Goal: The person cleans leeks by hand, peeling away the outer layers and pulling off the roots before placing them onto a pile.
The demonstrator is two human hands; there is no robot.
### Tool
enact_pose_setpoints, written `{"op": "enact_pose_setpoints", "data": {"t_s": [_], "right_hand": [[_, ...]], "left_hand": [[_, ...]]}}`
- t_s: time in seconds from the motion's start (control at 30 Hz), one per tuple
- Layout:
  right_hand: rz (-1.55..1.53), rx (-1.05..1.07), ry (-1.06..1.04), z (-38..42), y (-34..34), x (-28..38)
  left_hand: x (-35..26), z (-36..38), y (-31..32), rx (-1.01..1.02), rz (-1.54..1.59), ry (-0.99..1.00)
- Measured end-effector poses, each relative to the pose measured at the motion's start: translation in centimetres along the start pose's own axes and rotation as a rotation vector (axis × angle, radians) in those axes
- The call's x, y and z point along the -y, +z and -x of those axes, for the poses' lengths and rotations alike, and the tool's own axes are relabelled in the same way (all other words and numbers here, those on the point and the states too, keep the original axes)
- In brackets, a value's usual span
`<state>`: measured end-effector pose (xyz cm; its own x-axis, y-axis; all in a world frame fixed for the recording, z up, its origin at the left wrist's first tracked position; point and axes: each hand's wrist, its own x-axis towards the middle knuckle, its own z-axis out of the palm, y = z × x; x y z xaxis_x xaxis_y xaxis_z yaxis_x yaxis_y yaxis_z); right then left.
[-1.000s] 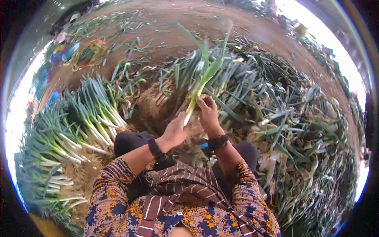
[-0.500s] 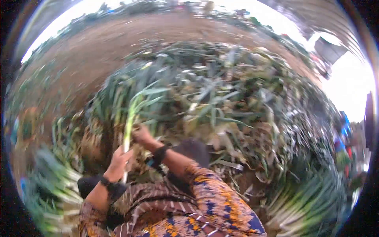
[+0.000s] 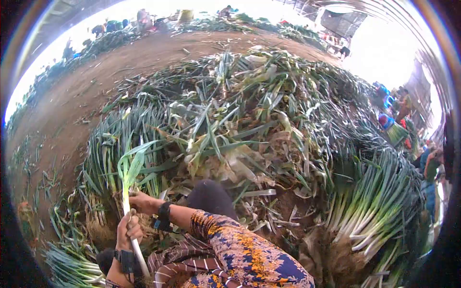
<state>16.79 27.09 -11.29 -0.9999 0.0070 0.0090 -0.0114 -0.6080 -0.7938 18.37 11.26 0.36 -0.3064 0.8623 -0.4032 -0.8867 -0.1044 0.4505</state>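
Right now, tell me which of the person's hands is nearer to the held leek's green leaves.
Right. The right hand is beside the stalk, just below the green leaves; the left hand grips farther down, toward the white lower end.

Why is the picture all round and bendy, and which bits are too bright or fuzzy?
Head view: the scene curves as through a fisheye lens, with dark corners; head view: glare whites out much of the upper right; head view: the leek in the left hand looks fairly clear, but faraway people at the right look fuzzy.
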Motion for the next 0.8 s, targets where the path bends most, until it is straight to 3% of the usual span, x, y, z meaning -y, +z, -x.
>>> {"op": "enact_pose_setpoints", "data": {"t_s": [0.03,0.1,0.17,0.23,0.4,0.5,0.53,0.6,0.67,0.8], "right_hand": [[-0.273,-0.074,0.163,-0.4,0.2,-0.1],[-0.571,-0.094,0.202,0.2,-0.4,-0.3],[0.573,-0.124,-0.428,0.3,-1.2,-1.3],[1.041,-0.197,-0.671,0.4,-1.4,-2.1],[0.319,-0.347,-0.449,0.8,2.8,-1.7],[0.284,-0.481,-0.449,-1.2,1.9,-4.2],[0.181,-0.506,-0.310,-1.3,2.0,-3.6],[0.111,-0.554,-0.063,-0.3,3.0,-0.8],[0.290,-0.601,-0.180,-1.3,1.6,-2.5],[0.385,-0.603,-0.362,-2.7,1.3,-4.5]], "left_hand": [[0.0,0.1,-0.2,0.013,0.026,0.003],[-0.1,0.3,-0.8,0.024,0.050,0.000],[-0.3,0.2,-1.2,0.024,0.045,-0.012],[-0.3,0.0,-1.5,0.065,0.149,-0.041],[-0.6,-0.6,-2.9,0.196,0.330,-0.090],[-0.7,0.2,-1.0,0.018,0.037,-0.115],[-0.4,0.4,-0.5,-0.216,-0.259,-0.048],[0.1,1.1,-0.2,-0.317,-0.587,0.063],[0.2,1.4,-0.7,-0.392,-0.790,0.144],[0.3,2.2,-0.3,-0.325,-0.593,0.126]]}}
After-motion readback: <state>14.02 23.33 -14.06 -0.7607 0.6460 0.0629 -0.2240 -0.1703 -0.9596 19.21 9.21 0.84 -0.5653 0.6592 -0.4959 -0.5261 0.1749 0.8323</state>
